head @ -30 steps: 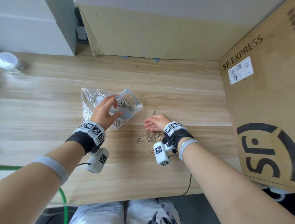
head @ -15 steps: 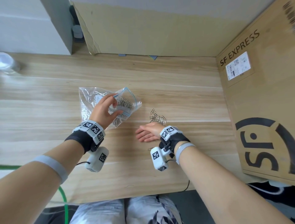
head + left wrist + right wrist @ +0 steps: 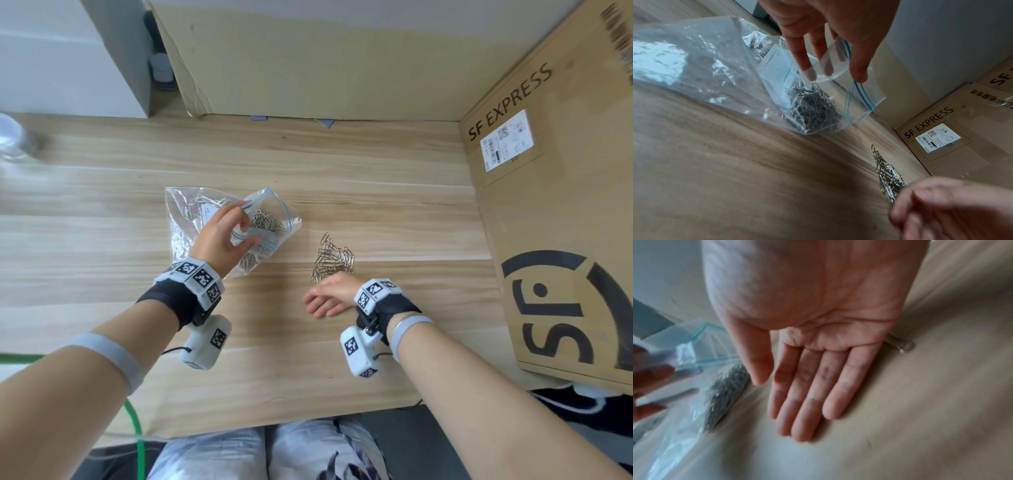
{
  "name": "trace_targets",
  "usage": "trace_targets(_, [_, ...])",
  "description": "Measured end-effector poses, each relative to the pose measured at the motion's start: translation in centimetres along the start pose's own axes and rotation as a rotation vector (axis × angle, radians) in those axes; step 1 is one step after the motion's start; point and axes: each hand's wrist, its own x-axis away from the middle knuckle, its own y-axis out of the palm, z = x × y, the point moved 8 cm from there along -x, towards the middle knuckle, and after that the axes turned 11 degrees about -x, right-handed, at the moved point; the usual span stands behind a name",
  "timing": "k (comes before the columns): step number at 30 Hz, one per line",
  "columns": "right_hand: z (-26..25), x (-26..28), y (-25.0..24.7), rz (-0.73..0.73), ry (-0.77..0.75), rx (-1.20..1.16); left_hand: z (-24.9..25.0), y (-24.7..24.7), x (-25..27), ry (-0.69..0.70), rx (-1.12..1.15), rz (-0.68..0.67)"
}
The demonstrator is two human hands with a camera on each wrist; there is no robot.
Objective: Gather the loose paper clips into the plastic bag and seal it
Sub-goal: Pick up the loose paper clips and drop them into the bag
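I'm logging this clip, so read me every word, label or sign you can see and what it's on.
"SF EXPRESS": printed on the cardboard box.
"SF": large black logo lower on the same box.
Shipping label on the box: barcode and fine print too small to read.
Paper slip inside the bag: print too blurred to read.
Chinese characters on the box, left wrist view: not legible.

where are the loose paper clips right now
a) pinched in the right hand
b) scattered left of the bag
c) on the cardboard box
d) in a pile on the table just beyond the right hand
d: the loose paper clips lie heaped on the table just past the flat, empty right hand.
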Motion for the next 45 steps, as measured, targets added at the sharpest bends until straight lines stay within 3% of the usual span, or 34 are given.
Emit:
trace_targets(4, [-1.9,0.8,-3.2,0.090,-0.090,-0.060,0.1,0.1,0.0,-0.001,-0.010,0.001])
trace_targets(11, [2.4,2.8,-5.5,0.050,0.162,0.052,0.1,0.1,-0.2,-0.009,-0.019,-0.017])
trace_targets(16, [1.4,1.9,-5.0,0.083,0.124,0.103,0.4,0.1,0.0,0.002,-0.021,-0.012])
trace_targets(22, [-3.4,0.9,-5.9,0.270,-0.158,0.111,0.1,0.4,-0.2,0.009,-0.042,-0.018])
trace_targets(25, [-5.2,2.5,-8.5,0.585,-0.295,0.345,0.1,0.4,-0.3,0.001,-0.046,-0.020])
trace_targets(27, [-5.5,3.4,-9.1,0.688,-0.315,0.494,0.2,0.3,-0.3,0.003,-0.047,-0.017])
trace_targets(33, [-4.6,1.9,-5.9,0.600,-0.171,0.704,0.3,0.2,-0.4,0.006,-0.050,-0.011])
trace_targets(45, [-6.7,1.0,-4.2,0.597,-0.384,0.695,0.2,0.2,-0.2,-0.010,-0.044,0.005])
